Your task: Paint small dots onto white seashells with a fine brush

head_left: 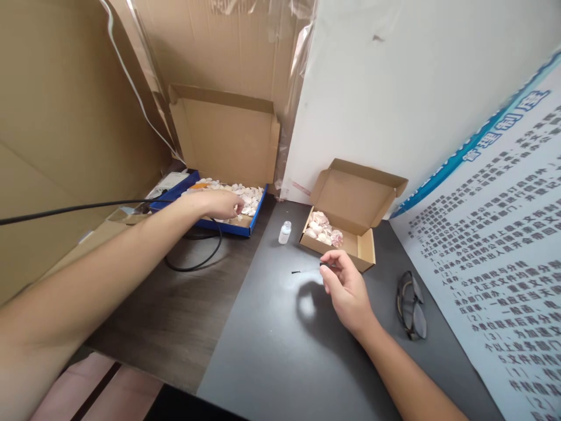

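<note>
My left hand [222, 203] reaches over a blue-sided cardboard box [250, 227] of loose white shells [250, 202]. Its fingers are curled together, and I cannot make out what is in them. Pinched by its black cap, a small applicator brush [302, 271] sticks out leftward from my right hand [346, 286], above the grey table. Between the two boxes a small clear bottle [284, 233] with a white label stands upright with its neck uncapped. A smaller open carton [366, 257], just beyond my right hand, holds several rounded shell pieces [323, 229], pale and pinkish.
Black-framed glasses [412, 307] lie on the grey table [258, 351] at the right. A black cable [197, 269] loops over the dark wooden surface [175, 316] at the left. Behind stand cardboard panels [219, 47] and a white wall; a printed poster [495, 222] is at the right.
</note>
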A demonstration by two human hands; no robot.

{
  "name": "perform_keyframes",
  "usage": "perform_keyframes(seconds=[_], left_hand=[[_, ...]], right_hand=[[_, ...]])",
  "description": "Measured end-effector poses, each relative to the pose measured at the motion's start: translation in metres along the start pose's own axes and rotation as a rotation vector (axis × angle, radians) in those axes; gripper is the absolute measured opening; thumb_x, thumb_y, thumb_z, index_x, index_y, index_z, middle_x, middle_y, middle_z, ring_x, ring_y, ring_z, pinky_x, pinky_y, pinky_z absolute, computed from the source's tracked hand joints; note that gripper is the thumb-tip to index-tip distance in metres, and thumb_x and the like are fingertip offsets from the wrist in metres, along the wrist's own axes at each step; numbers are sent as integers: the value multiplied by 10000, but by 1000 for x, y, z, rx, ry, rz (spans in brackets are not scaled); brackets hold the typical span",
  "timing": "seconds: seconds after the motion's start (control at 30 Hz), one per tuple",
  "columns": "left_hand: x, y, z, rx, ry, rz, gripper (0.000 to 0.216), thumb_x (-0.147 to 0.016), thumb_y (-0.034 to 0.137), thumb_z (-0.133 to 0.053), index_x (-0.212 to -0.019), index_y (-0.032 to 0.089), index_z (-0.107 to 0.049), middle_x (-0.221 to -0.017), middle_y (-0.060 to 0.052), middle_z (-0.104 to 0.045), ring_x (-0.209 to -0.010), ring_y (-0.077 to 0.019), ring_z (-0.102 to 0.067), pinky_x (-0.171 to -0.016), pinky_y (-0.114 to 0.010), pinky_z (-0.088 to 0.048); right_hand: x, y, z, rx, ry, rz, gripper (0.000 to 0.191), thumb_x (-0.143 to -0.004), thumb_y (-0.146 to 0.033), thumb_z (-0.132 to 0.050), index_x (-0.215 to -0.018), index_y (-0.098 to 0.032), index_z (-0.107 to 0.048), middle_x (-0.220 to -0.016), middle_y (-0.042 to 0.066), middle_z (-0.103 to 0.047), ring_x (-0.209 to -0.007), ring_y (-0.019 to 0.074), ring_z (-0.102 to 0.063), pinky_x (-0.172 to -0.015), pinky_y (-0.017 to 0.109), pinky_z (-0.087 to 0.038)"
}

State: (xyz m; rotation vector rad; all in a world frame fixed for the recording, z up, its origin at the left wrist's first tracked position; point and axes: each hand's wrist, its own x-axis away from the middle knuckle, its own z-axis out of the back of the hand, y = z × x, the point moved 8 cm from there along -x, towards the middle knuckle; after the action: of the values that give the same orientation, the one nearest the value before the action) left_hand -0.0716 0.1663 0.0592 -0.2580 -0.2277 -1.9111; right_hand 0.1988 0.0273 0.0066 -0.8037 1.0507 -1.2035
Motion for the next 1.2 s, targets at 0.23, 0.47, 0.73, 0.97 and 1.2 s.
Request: perform_keyframes(seconds=[0.23, 0.47, 0.73, 0.97, 1.2], left_hand=[[-8, 11, -6, 0, -3, -13, 274, -672, 189, -594, -926, 224, -691, -897, -84, -726, -803, -247, -618, -702, -294, -404], [-16, 8, -14, -24, 31, -39, 259, -663, 195, -572, -902, 218, -669, -930, -94, -712, -830, -249, -618, -702, -292, -420], [-11, 11, -6, -12, -7, 18, 139, -645, 197, -608, -781, 169, -615, -825, -131, -682, -729, -260, -608, -647, -317, -421], [22, 48, 18, 462, 172, -176, 116, -752, 258, -554, -737, 206, -451, -727, -14, -506, -676, -170, -449, -637, -291, -344], [57, 124, -42, 1240, -114, -333, 285, -782, 406, -640, -789, 209, -435, -676, 66, -368, -579, -95, -311, -540, -238, -249]], right_hand=[[1, -5, -3, -13, -16, 2, 129, -882, -329, -545, -940, -223, -501, -704, -54, -455, -556, 110, -426, -542, 263, -361], [2, -8, -6, -18, -27, -4, 138, -872, -337, -542, -937, -222, -503, -736, -45, -476, -565, 109, -433, -535, 261, -378], [2, -11, -5, -5, -28, 4, 119, -877, -327, -537, -926, -225, -501, -696, -55, -455, -563, 114, -423, -535, 260, -379], [2, -10, -4, -35, -21, 24, 114, -873, -315, -562, -920, -220, -520, -689, -54, -473, -554, 109, -433, -534, 254, -374], [-12, 4, 11, -307, 183, -105, 187, -810, -367, -597, -871, -209, -517, -700, -64, -486, -454, 65, -391, -449, 228, -300]])
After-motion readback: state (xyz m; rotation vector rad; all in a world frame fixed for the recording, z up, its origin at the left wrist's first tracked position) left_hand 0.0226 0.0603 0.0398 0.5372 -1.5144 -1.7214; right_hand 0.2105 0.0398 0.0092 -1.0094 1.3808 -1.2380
